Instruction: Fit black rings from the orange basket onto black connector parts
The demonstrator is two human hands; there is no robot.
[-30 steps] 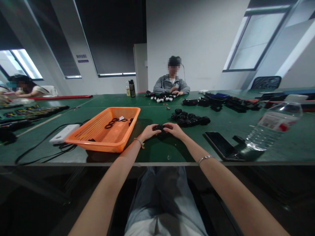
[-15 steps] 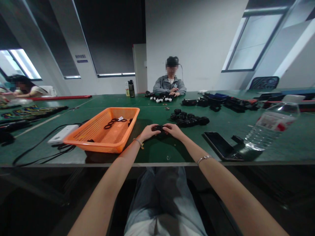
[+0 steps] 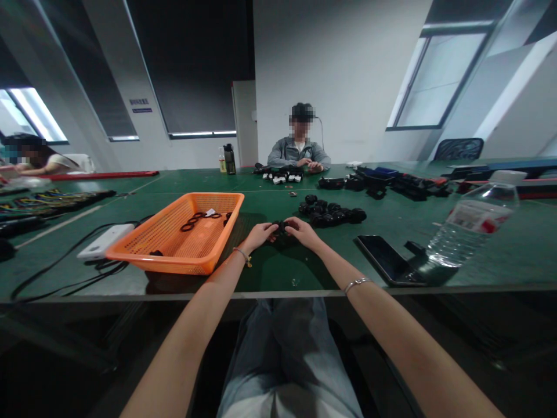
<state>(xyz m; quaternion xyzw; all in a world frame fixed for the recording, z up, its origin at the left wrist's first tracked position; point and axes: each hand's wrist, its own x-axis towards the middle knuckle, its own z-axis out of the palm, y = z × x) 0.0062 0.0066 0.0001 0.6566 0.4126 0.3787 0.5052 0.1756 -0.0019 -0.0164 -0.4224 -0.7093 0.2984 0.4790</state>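
Between my two hands is a small black part, held just above the green table. My left hand grips its left side, and my right hand pinches its right side. The fingers of both hands partly cover it, so its exact shape is hard to make out. Beyond my right hand lies a cluster of several round black parts. To the left of my left hand stands an orange basket with several black rings inside.
A phone and a clear plastic bottle are on the right. A white power strip with black cables sits left of the basket. Across the table sits a person, near white and black parts. Black items lie back right.
The whole view has shifted slightly. My fingers have changed position around the black part, which is still between both hands. The hands of the person opposite have moved a little.
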